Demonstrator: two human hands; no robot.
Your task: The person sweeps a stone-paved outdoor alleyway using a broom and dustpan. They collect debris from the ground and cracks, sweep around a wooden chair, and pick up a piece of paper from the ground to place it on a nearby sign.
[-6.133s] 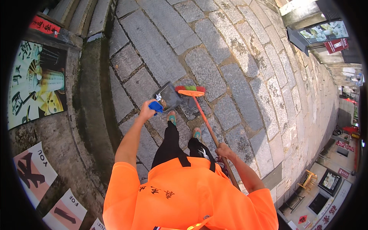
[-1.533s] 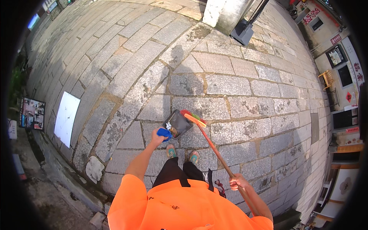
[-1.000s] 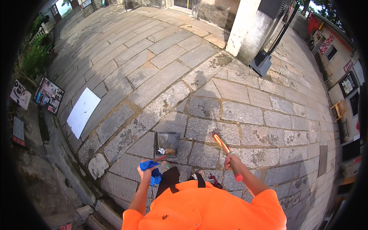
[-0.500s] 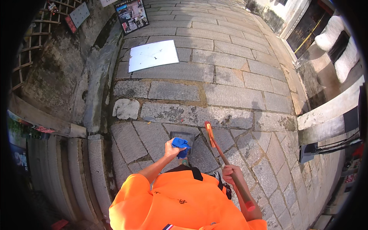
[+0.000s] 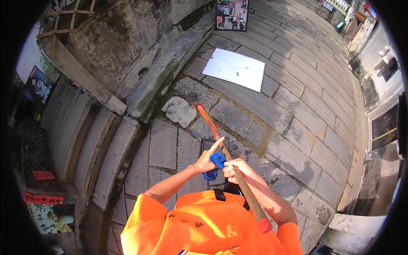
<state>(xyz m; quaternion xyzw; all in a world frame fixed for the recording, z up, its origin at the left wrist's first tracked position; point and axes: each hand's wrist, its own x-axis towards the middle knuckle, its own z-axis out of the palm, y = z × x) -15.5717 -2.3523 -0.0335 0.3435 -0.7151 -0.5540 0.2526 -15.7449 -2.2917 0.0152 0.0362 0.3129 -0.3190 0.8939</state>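
Observation:
A bunched blue cloth (image 5: 218,160) is held in my left hand (image 5: 205,162), whose index finger stretches out to the pole while the other fingers close on the cloth. My right hand (image 5: 239,169) is wrapped round a long wooden pole (image 5: 246,190), close beside the left. The pole slants from near my right side up to the far left. It has red ends and an orange strip (image 5: 206,115) along its far part. Below the hands stands a dark flat-sided thing (image 5: 205,147), mostly hidden, so its kind cannot be told.
Ahead on the stone paving (image 5: 255,106) lies a white rectangular board (image 5: 235,69) with dark specks. Behind it stands an upright picture board (image 5: 232,16). Stone steps (image 5: 95,148) and a low stone ledge (image 5: 165,63) run along the left. A wall with a doorway (image 5: 384,131) edges the right.
My hands have come together, the right one bringing the pole leftward to the left hand. My left index finger now reaches to the pole. The view has turned left.

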